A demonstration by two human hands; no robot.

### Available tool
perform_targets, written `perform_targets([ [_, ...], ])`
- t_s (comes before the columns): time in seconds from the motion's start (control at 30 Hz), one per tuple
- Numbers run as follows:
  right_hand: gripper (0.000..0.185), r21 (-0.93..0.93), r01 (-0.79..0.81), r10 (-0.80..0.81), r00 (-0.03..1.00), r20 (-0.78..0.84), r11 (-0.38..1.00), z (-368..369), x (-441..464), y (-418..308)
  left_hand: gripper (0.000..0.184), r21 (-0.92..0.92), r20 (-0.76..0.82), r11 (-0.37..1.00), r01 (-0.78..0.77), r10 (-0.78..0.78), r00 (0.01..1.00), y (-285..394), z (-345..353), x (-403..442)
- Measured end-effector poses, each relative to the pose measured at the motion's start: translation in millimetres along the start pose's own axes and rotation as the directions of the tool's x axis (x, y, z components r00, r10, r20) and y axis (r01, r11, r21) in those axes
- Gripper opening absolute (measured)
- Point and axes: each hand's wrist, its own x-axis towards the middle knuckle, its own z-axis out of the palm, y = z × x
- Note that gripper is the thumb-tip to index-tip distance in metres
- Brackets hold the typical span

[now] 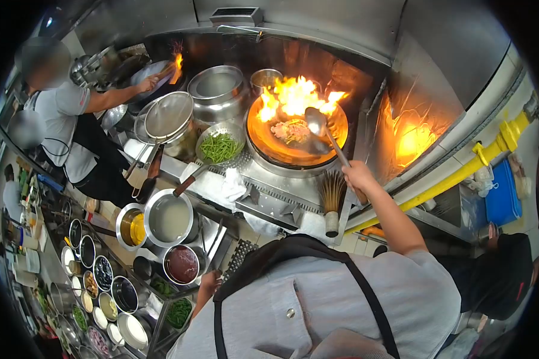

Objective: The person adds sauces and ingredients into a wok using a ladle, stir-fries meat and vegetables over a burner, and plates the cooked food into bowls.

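My right hand [358, 175] is wrapped round the handle of a ladle [315, 121], whose metal bowl is over the wok [262, 139]. Tall flames [299, 96] rise from the far side of the wok. Inside lies a pile of pale pinkish food [291, 130], apparently in strips. Low at my left side, my left hand [209, 281] is near a pot of dark red sauce [181, 264]; my body partly hides it and its fingers do not show clearly. A bamboo wok brush [332, 200] rests on the stove's front ledge, below my right hand.
Green beans fill a strainer [220, 147] left of the wok. A large pot [217, 90] stands behind it. Closer are a pot of cloudy liquid [169, 218] and one of yellow oil [135, 228]. Another person [72, 113] works at the left; a yellow pipe [479, 158] runs along the right.
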Motion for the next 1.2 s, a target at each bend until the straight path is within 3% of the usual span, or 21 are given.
perform_targets([
  [0.03, 0.018, 0.032, -0.005, 0.006, 0.999, -0.038, 0.999, 8.6, 20.1, 3.5, 0.017, 0.459, 0.095, 0.851, -0.256, 0.240, 0.966, -29.5, 4.0, 8.3],
  [0.07, 0.018, 0.028, -0.011, 0.012, 0.999, -0.036, 1.000, 18.2, 31.9, 3.7, 0.018, 0.796, 0.183, 0.448, -0.408, 0.464, 0.867, -56.0, 8.5, 14.9],
  [0.17, 0.018, 0.105, -0.074, 0.087, 0.988, -0.126, 0.992, 37.0, 47.3, -2.5, 0.017, 0.555, 0.014, 0.822, -0.126, 0.142, 0.990, -57.5, 13.6, -8.3],
  [0.23, 0.019, 0.183, -0.114, 0.119, 0.993, -0.020, 0.976, 41.6, 34.8, -3.2, 0.017, 0.475, -0.020, 0.879, -0.037, 0.053, 0.998, -59.2, 11.8, -15.7],
  [0.27, 0.020, 0.009, -0.099, 0.099, 0.995, 0.018, 0.995, 35.2, 25.1, -5.1, 0.016, 0.447, -0.033, 0.894, 0.001, 0.015, 0.999, -59.9, 12.2, -20.5],
  [0.3, 0.020, 0.004, -0.098, 0.098, 0.995, 0.019, 0.995, 33.5, 15.1, 0.2, 0.016, 0.428, -0.039, 0.904, 0.017, 0.000, 0.999, -59.1, 10.3, -22.0],
  [0.33, 0.023, -0.278, 0.105, -0.127, 0.990, -0.062, 0.955, 32.8, 4.5, 5.5, 0.016, 0.413, -0.045, 0.910, 0.030, -0.012, 0.999, -59.5, 9.5, -23.6],
  [0.37, 0.029, -0.547, 0.267, -0.364, 0.928, -0.075, 0.793, 30.6, 1.3, 2.5, 0.015, 0.399, -0.050, 0.916, 0.039, -0.020, 0.999, -57.4, 8.4, -22.8],
  [0.4, 0.039, -0.502, 0.142, -0.214, 0.973, -0.088, 0.853, 30.1, -11.3, -27.0, 0.015, 0.392, -0.052, 0.919, 0.035, -0.016, 0.999, -51.3, 6.0, -23.6],
  [0.5, 0.037, -0.644, 0.125, -0.216, 0.974, -0.064, 0.755, 35.3, 49.4, -25.7, 0.014, 0.357, -0.052, 0.934, 0.028, -0.010, 0.999, -38.0, 2.3, -21.6],
  [0.63, 0.035, -0.608, 0.130, -0.175, 0.985, -0.015, 0.783, 55.2, 76.5, -38.5, 0.013, 0.213, -0.041, 0.977, -0.028, 0.038, 0.998, -7.3, -4.2, -9.4],
  [0.73, 0.033, -0.717, 0.282, -0.289, 0.950, 0.116, 0.637, 56.9, 63.1, -26.4, 0.012, 0.103, -0.021, 0.992, -0.074, 0.076, 0.997, 4.3, -5.5, 0.2],
  [0.83, 0.037, -0.832, 0.217, -0.176, 0.974, 0.145, 0.511, 36.4, -1.5, -46.3, 0.011, 0.111, -0.006, 0.990, -0.089, 0.090, 0.996, 15.2, -0.8, -7.9],
  [0.87, 0.037, -0.831, 0.212, -0.173, 0.975, 0.141, 0.515, 25.9, -8.3, -44.9, 0.011, 0.148, -0.006, 0.987, -0.066, 0.068, 0.998, 18.3, 1.2, -13.7],
  [0.93, 0.044, -0.890, 0.229, -0.169, 0.970, 0.175, 0.395, -1.4, -19.8, -37.7, 0.012, 0.216, -0.004, 0.976, -0.021, 0.022, 1.000, 20.2, 9.8, -22.4],
  [1.07, 0.050, -0.836, 0.170, -0.202, 0.977, 0.073, 0.521, -14.4, -44.8, -18.4, 0.015, 0.317, 0.010, 0.947, 0.042, -0.048, 0.999, -1.2, 20.4, -21.8],
  [1.2, 0.042, -0.846, 0.142, -0.200, 0.979, 0.042, 0.515, -9.5, -39.9, -9.8, 0.017, 0.340, 0.014, 0.937, 0.078, -0.088, 0.996, -16.9, 24.8, -17.0],
])
